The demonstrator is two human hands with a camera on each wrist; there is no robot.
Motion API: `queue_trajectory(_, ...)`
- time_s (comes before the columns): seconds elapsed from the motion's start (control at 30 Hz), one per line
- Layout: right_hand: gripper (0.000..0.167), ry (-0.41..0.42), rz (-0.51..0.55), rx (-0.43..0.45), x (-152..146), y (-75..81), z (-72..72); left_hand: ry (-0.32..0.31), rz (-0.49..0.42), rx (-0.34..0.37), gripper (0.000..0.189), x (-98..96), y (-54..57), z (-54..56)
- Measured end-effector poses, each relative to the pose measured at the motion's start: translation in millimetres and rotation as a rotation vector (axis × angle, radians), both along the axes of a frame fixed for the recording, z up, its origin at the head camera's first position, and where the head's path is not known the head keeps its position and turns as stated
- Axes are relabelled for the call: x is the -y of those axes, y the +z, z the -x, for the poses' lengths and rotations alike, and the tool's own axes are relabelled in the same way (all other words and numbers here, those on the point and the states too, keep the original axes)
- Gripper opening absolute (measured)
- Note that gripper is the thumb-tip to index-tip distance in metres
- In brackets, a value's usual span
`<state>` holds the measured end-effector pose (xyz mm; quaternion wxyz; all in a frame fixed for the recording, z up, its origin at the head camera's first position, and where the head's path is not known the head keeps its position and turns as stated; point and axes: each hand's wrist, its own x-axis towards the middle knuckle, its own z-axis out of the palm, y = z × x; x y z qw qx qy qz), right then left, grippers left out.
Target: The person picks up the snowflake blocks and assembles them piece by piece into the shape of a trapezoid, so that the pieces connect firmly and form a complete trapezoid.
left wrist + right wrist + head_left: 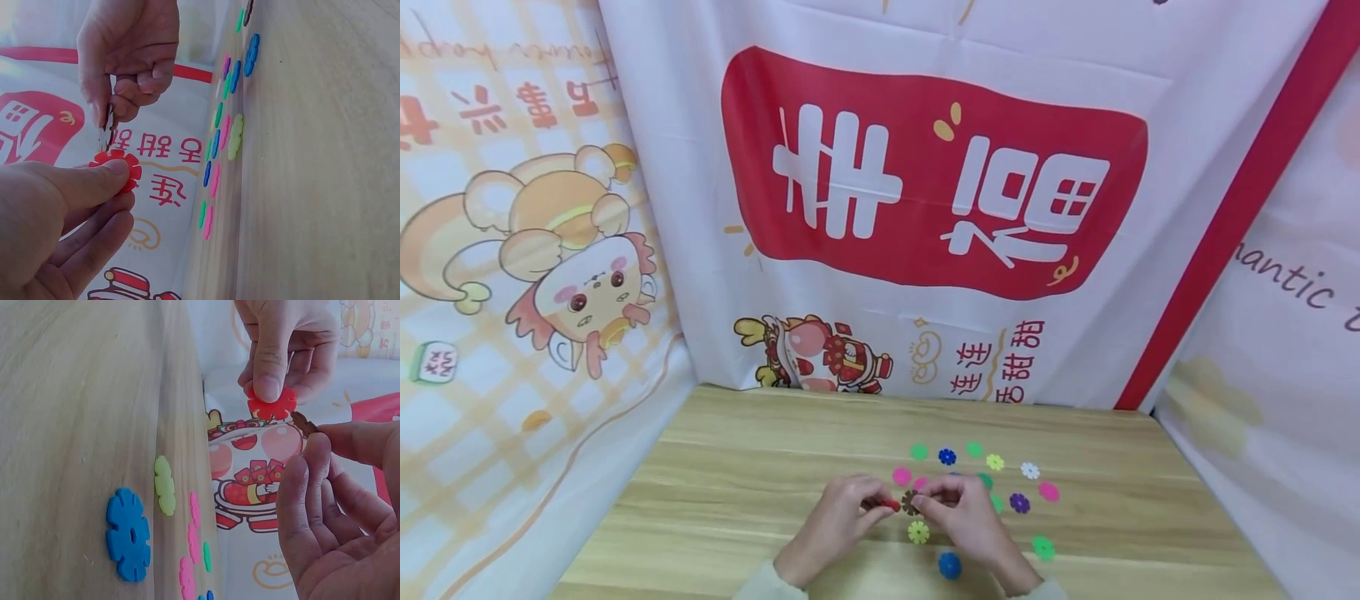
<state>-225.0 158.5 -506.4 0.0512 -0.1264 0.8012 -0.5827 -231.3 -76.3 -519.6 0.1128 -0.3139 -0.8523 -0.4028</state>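
Between thumb and fingers, my left hand (pixel 844 518) pinches a red notched plastic disc (pixel 128 167), a snowflake-shaped building piece. My right hand (pixel 964 518) pinches a brown disc (pixel 304 424) of the same kind, turned nearly edge-on in both wrist views. The edges of the two discs meet in the right wrist view, with the brown one at the lower right of the red. Both hands are raised over the table. Under and around them lie a yellow-green disc (pixel 918 532) and a blue disc (pixel 950 566).
More discs lie flat beyond and right of the hands, among them a white (pixel 1030 471), a purple (pixel 1019 502), a pink (pixel 1048 492) and a green one (pixel 1043 547). The wooden table (pixel 737 467) ends at a printed cloth (pixel 700 333) hanging behind it.
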Motion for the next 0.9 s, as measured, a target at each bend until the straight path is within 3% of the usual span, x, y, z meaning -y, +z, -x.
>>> queue_trajectory(0.33, 0.017, 0.048, 0.038, 0.029, 3, -0.1, 0.5, 0.035, 0.024, -0.269, 0.011, -4.2, -1.4, -4.1)
queue_trajectory(0.57, 0.020, 0.005, 0.087, 0.103, 4, -0.4, -4.1, 0.027, -0.016, -0.438, 0.018, -12.2, -5.6, -6.7)
queue_trajectory(0.77, 0.024, -0.009, 0.135, 0.150, 7, -3.2, -2.3, 0.054, -0.017, -0.468, 0.020, -13.9, -7.9, -9.2)
queue_trajectory(0.9, 0.023, 0.001, 0.123, 0.156, 5, -2.8, -0.1, 0.019, 0.003, -0.376, 0.016, -11.2, -7.0, -9.5)
